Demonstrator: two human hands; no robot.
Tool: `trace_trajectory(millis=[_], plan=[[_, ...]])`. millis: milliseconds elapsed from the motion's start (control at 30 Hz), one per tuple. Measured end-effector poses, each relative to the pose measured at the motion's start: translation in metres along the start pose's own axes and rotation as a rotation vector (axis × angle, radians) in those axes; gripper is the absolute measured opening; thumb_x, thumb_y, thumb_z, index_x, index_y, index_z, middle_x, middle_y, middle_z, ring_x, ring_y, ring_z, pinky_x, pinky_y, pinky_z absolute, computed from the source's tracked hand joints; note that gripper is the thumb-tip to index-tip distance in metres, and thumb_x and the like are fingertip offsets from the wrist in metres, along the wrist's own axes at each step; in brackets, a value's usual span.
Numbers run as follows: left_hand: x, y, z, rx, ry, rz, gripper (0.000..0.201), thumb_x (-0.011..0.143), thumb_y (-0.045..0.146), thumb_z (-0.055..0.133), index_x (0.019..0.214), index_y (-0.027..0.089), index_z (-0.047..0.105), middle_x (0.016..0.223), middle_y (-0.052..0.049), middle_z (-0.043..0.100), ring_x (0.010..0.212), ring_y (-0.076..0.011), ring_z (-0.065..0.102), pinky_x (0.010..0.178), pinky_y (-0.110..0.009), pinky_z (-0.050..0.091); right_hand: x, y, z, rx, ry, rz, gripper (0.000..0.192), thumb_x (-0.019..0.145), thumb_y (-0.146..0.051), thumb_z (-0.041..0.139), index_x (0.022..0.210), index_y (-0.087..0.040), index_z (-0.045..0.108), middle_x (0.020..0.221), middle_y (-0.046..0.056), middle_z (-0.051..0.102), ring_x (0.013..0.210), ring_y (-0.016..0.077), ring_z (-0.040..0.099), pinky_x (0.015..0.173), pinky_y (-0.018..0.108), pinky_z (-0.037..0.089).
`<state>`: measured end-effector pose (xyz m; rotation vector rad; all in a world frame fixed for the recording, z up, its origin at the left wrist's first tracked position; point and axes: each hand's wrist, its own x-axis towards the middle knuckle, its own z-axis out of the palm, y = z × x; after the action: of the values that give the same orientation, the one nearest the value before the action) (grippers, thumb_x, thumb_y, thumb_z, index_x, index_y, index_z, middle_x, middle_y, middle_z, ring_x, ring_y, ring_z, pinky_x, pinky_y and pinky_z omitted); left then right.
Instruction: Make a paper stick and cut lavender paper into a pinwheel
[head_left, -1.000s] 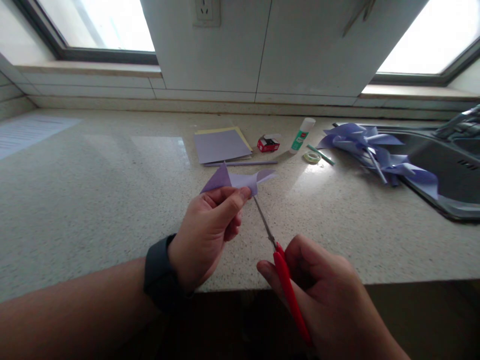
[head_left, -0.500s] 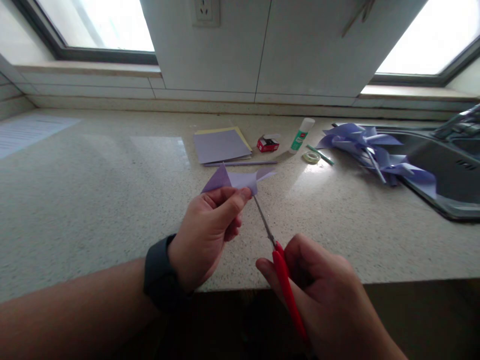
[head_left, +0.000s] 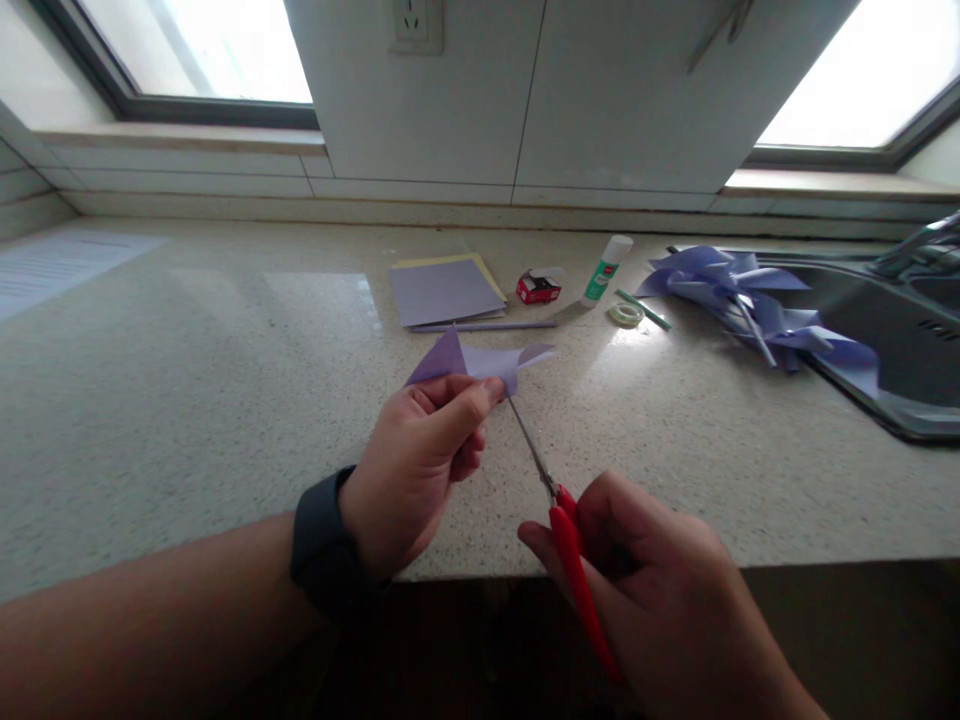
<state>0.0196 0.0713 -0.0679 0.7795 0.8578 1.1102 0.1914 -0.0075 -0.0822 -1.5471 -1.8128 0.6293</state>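
**Scissors at the paper's edge**

Nearest the counter's front edge, the right hand point(head_left: 660, 590) grips red-handled scissors point(head_left: 559, 525), fingers curled through and around the handles. The thin blades run up and away to the left, and their tips meet the lower edge of a folded purple paper piece point(head_left: 480, 360); whether the blades are parted cannot be told.

Just beyond, the left hand point(head_left: 420, 470), with a dark watch band point(head_left: 319, 540) at the wrist, pinches that paper between thumb and fingers, holding it a little above the speckled countertop point(head_left: 187, 400).

Farther back lie a stack of purple and yellow sheets point(head_left: 444, 288) with a purple strip point(head_left: 487, 326) in front of it, a small red box point(head_left: 538, 288), a glue stick point(head_left: 606, 268) and a roll of clear tape point(head_left: 624, 315). To the right, finished purple pinwheels point(head_left: 750, 300) rest by the sink point(head_left: 915, 360). Windows and a wall socket point(head_left: 416, 25) stand behind.
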Motion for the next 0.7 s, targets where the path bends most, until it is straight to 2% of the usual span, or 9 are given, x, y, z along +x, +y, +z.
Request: trace_trajectory(millis=[300,700], plan=[[0.0,-0.002,-0.001,0.038,-0.002,0.001,0.03,0.083,0.033,0.078,0.068,0.016,0.057,0.054,0.007,0.049,0.046,-0.0035,0.038,0.046,-0.018,0.029,0.0,0.01,-0.01,-0.329,0.112,-0.186,0.032,0.091,-0.038,0.067,0.071,-0.024,0.046,0.052,-0.005,0.051,0.042,0.0099,0.043,0.04,0.023,0.033],[0.0,-0.002,-0.001,0.043,-0.007,-0.001,0.026,0.081,0.033,0.08,0.073,0.017,0.061,0.052,0.008,0.049,0.045,-0.0038,0.04,0.046,-0.017,0.03,0.0,0.013,-0.017,-0.501,0.13,-0.256,0.033,0.093,-0.037,0.065,0.071,-0.024,0.043,0.052,-0.004,0.049,0.041,0.0106,0.041,0.044,0.026,0.031]])
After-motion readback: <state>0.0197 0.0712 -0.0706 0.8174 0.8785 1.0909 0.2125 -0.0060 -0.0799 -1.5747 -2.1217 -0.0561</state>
